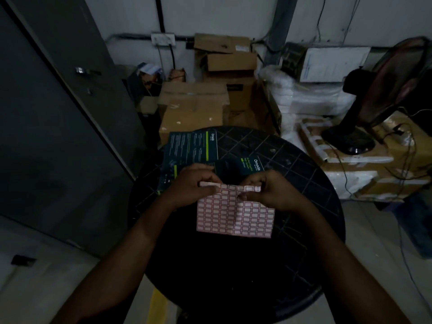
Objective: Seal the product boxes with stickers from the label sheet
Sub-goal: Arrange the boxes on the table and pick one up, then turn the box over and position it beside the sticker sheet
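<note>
A white label sheet (235, 217) printed with rows of small red-framed stickers hangs over the round black table (304, 206). My left hand (191, 185) pinches its upper left corner, where the top edge is folded back. My right hand (271, 190) pinches the sheet's upper right part, thumb and fingertips on a sticker near the top row. Behind my hands lie dark teal product boxes: one (192, 146) at the table's far left edge, another (240, 166) just beyond my fingers, and a third (167, 174) partly hidden under my left hand.
Stacked brown cartons (194, 106) stand beyond the table. A black pedestal fan (364, 108) with trailing cables sits on wrapped packages (364, 164) to the right. White bagged bundles (311, 94) lie behind them. A grey door (58, 113) fills the left side.
</note>
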Available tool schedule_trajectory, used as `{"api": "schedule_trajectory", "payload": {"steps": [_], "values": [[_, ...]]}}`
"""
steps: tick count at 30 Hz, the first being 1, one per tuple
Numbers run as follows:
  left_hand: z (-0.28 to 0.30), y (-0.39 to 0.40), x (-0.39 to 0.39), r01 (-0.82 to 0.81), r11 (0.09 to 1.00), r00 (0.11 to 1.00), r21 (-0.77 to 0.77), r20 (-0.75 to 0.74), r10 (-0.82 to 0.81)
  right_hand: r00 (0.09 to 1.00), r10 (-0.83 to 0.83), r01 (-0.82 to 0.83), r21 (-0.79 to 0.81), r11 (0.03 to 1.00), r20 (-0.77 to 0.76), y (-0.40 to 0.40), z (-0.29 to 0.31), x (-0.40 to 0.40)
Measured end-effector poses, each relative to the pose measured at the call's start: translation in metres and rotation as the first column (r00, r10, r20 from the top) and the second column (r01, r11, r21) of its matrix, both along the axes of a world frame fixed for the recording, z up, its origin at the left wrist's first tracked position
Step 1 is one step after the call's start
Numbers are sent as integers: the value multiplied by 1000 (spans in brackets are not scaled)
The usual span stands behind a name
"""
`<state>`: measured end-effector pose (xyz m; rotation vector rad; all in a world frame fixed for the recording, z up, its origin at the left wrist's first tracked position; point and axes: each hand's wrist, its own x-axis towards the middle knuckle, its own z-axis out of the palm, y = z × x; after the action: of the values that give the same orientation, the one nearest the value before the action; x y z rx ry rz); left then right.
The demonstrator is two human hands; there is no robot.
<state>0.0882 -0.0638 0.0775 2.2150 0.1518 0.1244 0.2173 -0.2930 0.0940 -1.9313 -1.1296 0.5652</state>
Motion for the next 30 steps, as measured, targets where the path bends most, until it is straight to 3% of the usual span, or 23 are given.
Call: {"api": "schedule_trajectory", "payload": {"steps": [8,10,13,15,19,25,30], "values": [[4,5,2,58,998,997,-13,53,-57,999,-35,36,21,999,-37,1,2,12],[5,4,2,44,999,997,-30,60,-42,990,-95,95,5,995,104,2,4,11],[3,5,2,64,998,995,-30,85,-61,887,-126,153,-26,988,444,7,8,6],[3,6,3,59,997,995,-51,83,-55,851,-96,119,-10,993,516,16,10,2],[6,5,5,43,977,997,-208,70,-29,944,-18,-8,79,997,329,33,5,-6],[10,6,5,-10,914,1000,-405,16,19,968,-227,214,113,970,111,34,-1,-3],[10,7,8,-63,914,997,-401,11,73,981,-193,189,97,977,36,35,-2,-1]]}}
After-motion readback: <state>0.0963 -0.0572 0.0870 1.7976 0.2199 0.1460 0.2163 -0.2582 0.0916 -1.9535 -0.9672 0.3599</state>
